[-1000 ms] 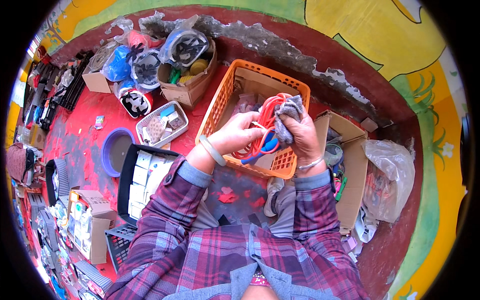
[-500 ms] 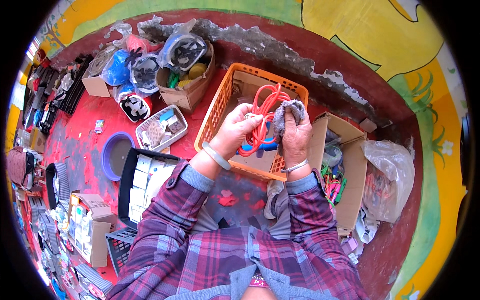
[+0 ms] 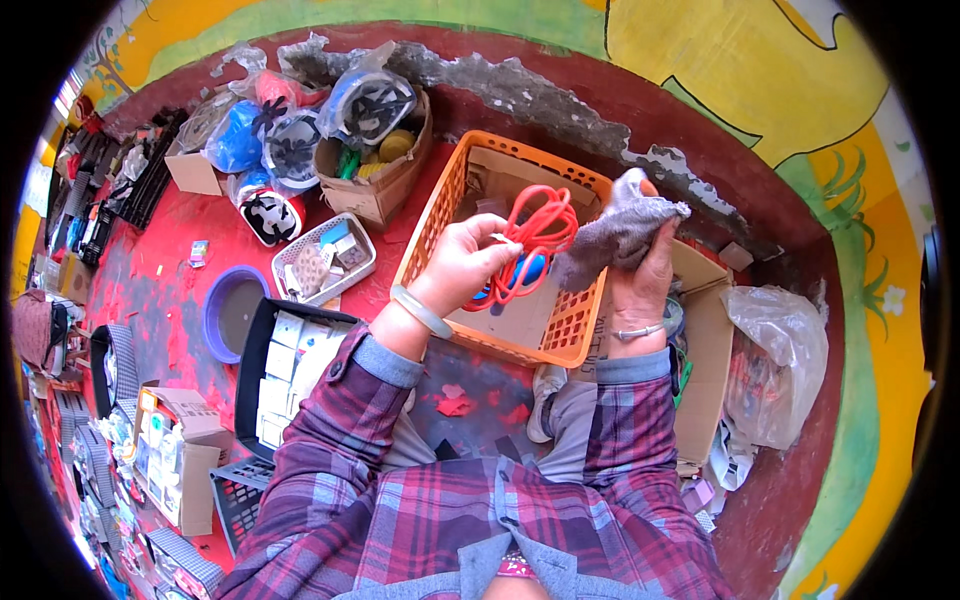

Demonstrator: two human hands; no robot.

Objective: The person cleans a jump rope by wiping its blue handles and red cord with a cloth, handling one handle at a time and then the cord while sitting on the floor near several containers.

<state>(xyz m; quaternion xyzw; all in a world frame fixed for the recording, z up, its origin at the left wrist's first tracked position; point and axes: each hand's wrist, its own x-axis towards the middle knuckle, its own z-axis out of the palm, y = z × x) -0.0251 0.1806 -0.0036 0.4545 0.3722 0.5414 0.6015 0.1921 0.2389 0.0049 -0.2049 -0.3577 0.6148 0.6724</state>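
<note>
My left hand (image 3: 468, 262) pinches a coiled red-orange cord (image 3: 545, 222) at its left side, so the loops hang over the orange plastic basket (image 3: 583, 345). To the right, my right hand (image 3: 645, 275) grips a grey cloth (image 3: 622, 232), which droops toward the cord but looks apart from it. Part of the cloth covers the right fingers. Inside the basket, under the loops, a blue thing (image 3: 533, 268) shows partly; its kind is hidden. Brown cardboard lines the basket's far side.
An open cardboard box (image 3: 705, 360) stands right of the basket, beside a clear plastic bag (image 3: 775, 350). On the left are a white small basket (image 3: 322, 292), a purple basin (image 3: 208, 318) and a black bin (image 3: 246, 385) of white boxes. Helmets (image 3: 368, 105) in plastic lie behind.
My right hand has moved right with the grey cloth, away from the cord. The left hand still holds the cord, a little lower and further left.
</note>
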